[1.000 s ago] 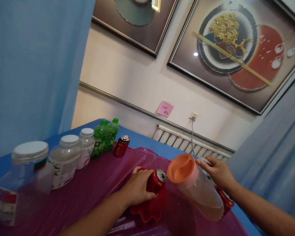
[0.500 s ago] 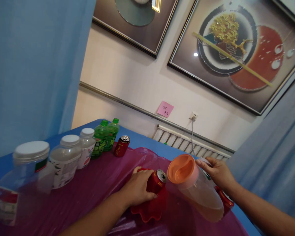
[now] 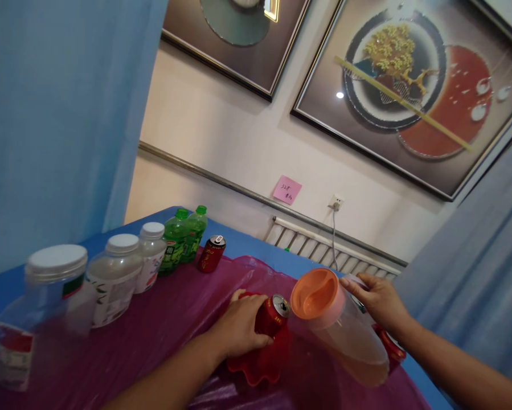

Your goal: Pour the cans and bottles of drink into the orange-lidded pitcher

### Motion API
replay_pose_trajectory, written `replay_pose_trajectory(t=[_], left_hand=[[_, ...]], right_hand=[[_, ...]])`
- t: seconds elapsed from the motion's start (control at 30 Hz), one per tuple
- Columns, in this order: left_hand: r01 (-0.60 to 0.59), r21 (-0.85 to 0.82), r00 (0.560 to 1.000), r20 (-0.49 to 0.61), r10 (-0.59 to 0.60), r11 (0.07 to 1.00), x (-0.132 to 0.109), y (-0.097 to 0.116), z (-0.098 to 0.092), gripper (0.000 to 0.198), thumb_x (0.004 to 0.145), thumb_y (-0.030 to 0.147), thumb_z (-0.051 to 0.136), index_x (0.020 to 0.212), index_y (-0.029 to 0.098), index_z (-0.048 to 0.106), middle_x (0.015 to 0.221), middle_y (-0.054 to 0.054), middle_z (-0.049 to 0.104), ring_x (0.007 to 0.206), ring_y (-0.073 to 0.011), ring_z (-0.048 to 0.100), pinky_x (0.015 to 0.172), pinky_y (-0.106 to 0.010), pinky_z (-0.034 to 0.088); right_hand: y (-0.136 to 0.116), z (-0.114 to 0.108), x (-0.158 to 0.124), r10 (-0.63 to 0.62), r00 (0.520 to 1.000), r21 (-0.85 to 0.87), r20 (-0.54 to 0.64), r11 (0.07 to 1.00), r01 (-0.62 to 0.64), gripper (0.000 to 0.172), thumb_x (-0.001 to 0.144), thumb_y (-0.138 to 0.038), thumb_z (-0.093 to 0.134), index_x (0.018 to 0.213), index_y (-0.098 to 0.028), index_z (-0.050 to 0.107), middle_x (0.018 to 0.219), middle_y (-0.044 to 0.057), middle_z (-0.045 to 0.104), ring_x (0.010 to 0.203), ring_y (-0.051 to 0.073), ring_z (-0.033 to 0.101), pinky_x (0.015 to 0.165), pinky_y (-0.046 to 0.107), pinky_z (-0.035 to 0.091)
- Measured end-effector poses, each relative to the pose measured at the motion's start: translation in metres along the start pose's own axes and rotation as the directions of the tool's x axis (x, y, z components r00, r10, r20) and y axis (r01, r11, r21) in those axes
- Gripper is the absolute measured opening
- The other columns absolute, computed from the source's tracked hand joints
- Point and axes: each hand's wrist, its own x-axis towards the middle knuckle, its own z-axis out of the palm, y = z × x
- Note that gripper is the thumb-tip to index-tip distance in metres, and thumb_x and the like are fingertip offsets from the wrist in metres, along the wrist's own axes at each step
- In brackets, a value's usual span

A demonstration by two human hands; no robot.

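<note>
My left hand [image 3: 241, 326] is wrapped round an opened red drink can [image 3: 273, 316]. The can leans over a red dish with a scalloped edge [image 3: 258, 370]. At the right, my right hand [image 3: 377, 299] grips the handle of a clear plastic pitcher [image 3: 349, 341] with an orange lid [image 3: 315, 293]. The pitcher is tilted, its lid toward the can, and brownish liquid lies along its lower side. The lid's rim is close to the can's top; I cannot tell whether they touch. Behind the pitcher, another red can [image 3: 394, 350] is partly hidden.
Clear jars with white lids [image 3: 114, 279] stand in a row at the left, then two green bottles [image 3: 176, 242] and a red can [image 3: 212, 254]. Purple plastic sheeting [image 3: 170, 336] covers part of the blue tabletop [image 3: 249, 245]. Blue curtains [image 3: 59, 125] hang at both sides.
</note>
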Motion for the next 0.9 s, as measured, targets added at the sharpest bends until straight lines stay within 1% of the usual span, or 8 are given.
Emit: replay_pose_trajectory(t=[0.1, 0.2, 0.3, 0.43, 0.6, 0.73, 0.9], left_hand=[[0.003, -0.007, 1.000, 0.004, -0.003, 1.000, 0.0001, -0.0001, 0.0000, 0.058, 0.060, 0.041, 0.083, 0.112, 0.025, 0.063, 0.119, -0.008, 0.072, 0.116, -0.0341, 0.062, 0.116, -0.053, 0.024], [-0.003, -0.012, 1.000, -0.003, 0.003, 1.000, 0.0000, -0.0001, 0.0000, 0.057, 0.060, 0.039, 0.083, 0.112, 0.025, 0.064, 0.118, -0.007, 0.072, 0.116, -0.0348, 0.062, 0.116, -0.052, 0.024], [-0.002, -0.009, 1.000, -0.005, 0.002, 1.000, -0.0004, 0.0003, -0.0002, 0.055, 0.060, 0.038, 0.084, 0.110, 0.025, 0.064, 0.116, -0.007, 0.072, 0.115, -0.0350, 0.063, 0.115, -0.052, 0.025], [-0.008, -0.016, 1.000, -0.011, 0.008, 1.000, -0.0010, 0.0010, -0.0007, 0.056, 0.060, 0.038, 0.084, 0.112, 0.024, 0.065, 0.115, -0.006, 0.072, 0.113, -0.0333, 0.063, 0.115, -0.053, 0.024], [-0.006, -0.029, 1.000, -0.003, 0.006, 1.000, -0.0012, 0.0012, -0.0014, 0.055, 0.060, 0.038, 0.084, 0.109, 0.024, 0.065, 0.117, -0.007, 0.072, 0.116, -0.0353, 0.062, 0.116, -0.054, 0.023], [-0.008, -0.021, 1.000, -0.006, 0.008, 1.000, -0.0012, 0.0009, -0.0011, 0.055, 0.060, 0.038, 0.084, 0.109, 0.024, 0.065, 0.116, -0.007, 0.073, 0.115, -0.0351, 0.063, 0.115, -0.053, 0.024], [-0.004, -0.016, 1.000, 0.007, 0.004, 1.000, -0.0008, -0.0001, 0.0003, 0.059, 0.060, 0.039, 0.084, 0.114, 0.023, 0.063, 0.119, -0.009, 0.071, 0.117, -0.0347, 0.062, 0.116, -0.051, 0.023]], right_hand=[[-0.0011, -0.0002, -0.0007, -0.003, 1.000, -0.002, 0.008, 1.000, 0.003, 0.049, 0.076, -0.066, 0.064, 0.062, -0.020, 0.055, 0.055, -0.005, 0.040, 0.052, 0.012, 0.039, 0.044, 0.022, 0.034], [-0.0026, -0.0001, -0.0007, -0.013, 1.000, 0.015, 0.016, 1.000, 0.012, 0.050, 0.075, -0.066, 0.064, 0.059, -0.021, 0.052, 0.053, -0.005, 0.040, 0.051, 0.012, 0.039, 0.044, 0.022, 0.034], [-0.0032, 0.0004, -0.0007, -0.015, 1.000, 0.016, 0.009, 1.000, 0.014, 0.048, 0.075, -0.064, 0.065, 0.059, -0.021, 0.052, 0.053, -0.005, 0.040, 0.050, 0.011, 0.038, 0.044, 0.022, 0.033], [-0.0033, 0.0014, -0.0012, 0.003, 1.000, 0.031, 0.014, 0.999, -0.004, 0.049, 0.075, -0.064, 0.065, 0.059, -0.021, 0.052, 0.054, -0.005, 0.041, 0.051, 0.012, 0.040, 0.044, 0.023, 0.034], [-0.0027, 0.0026, -0.0020, 0.015, 1.000, 0.053, 0.027, 0.998, -0.016, 0.048, 0.075, -0.065, 0.065, 0.060, -0.020, 0.054, 0.053, -0.005, 0.040, 0.050, 0.011, 0.039, 0.044, 0.023, 0.034], [-0.0006, 0.0019, -0.0015, 0.006, 1.000, 0.023, 0.014, 1.000, -0.006, 0.048, 0.076, -0.065, 0.065, 0.062, -0.019, 0.057, 0.054, -0.005, 0.040, 0.051, 0.011, 0.039, 0.045, 0.023, 0.033], [-0.0002, 0.0007, -0.0012, 0.003, 1.000, 0.003, 0.003, 1.000, -0.003, 0.049, 0.075, -0.066, 0.064, 0.060, -0.019, 0.055, 0.054, -0.005, 0.041, 0.051, 0.011, 0.039, 0.045, 0.023, 0.032]])
